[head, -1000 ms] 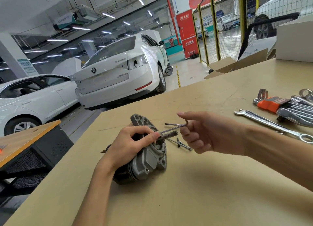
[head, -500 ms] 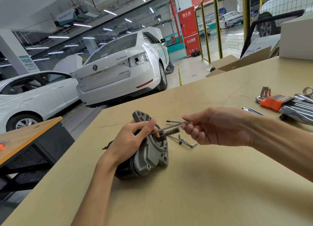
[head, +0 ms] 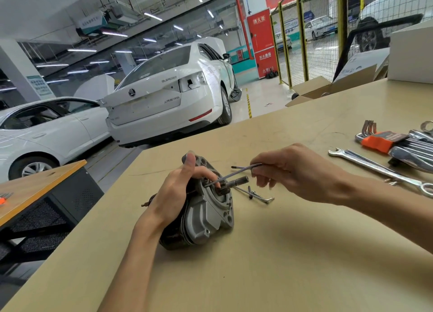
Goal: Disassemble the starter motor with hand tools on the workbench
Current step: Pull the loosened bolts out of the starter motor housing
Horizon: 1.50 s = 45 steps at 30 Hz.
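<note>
Head camera showed the starter motor (head: pixel 206 208) lying on the workbench (head: pixel 281 265). One hand, the left hand (head: pixel 178 190), curled around its body and held it. Fingers of the right hand (head: pixel 293 171) pinched a bent hex key (head: pixel 236 174) whose tip touched the motor's front.

Two white cars (head: pixel 164 96) stand on the pale garage floor (head: pixel 260 96) under ceiling strip lights (head: pixel 152 16); right of them, a red fire cabinet (head: pixel 263 42) and yellow mesh fencing (head: pixel 311 37); left, a white pillar (head: pixel 21 75).
</note>
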Available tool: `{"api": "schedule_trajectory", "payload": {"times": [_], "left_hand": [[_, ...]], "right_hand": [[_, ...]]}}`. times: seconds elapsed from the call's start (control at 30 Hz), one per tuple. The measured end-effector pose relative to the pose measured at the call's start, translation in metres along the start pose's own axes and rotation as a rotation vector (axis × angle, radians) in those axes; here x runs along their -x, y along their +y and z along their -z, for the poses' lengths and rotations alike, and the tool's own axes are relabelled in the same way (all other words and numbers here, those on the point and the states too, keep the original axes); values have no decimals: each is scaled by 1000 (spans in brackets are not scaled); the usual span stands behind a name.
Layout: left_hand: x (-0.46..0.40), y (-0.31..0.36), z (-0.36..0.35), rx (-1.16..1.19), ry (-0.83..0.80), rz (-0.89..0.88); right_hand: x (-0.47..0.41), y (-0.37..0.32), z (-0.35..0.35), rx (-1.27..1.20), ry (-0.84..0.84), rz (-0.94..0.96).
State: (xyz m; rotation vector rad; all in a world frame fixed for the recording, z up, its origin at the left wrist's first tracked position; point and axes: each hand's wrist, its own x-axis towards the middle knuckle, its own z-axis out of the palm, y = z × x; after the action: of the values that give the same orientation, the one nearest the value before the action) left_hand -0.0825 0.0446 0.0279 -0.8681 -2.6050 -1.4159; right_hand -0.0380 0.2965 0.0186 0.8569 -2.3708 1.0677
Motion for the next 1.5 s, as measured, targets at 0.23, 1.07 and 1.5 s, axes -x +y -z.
{"api": "schedule_trajectory", "payload": {"times": [0.23,1.07,1.5], "left_hand": [[0,-4,2,-85,-13,-41],[2,-3,1,-77,24,-23],[2,-2,1,-71,13,-33]], "right_hand": [[-2,5,-1,289,111,241],[-9,-21,0,-1424,-219,-1050],[0,-13,0,173,-62,10]]}}
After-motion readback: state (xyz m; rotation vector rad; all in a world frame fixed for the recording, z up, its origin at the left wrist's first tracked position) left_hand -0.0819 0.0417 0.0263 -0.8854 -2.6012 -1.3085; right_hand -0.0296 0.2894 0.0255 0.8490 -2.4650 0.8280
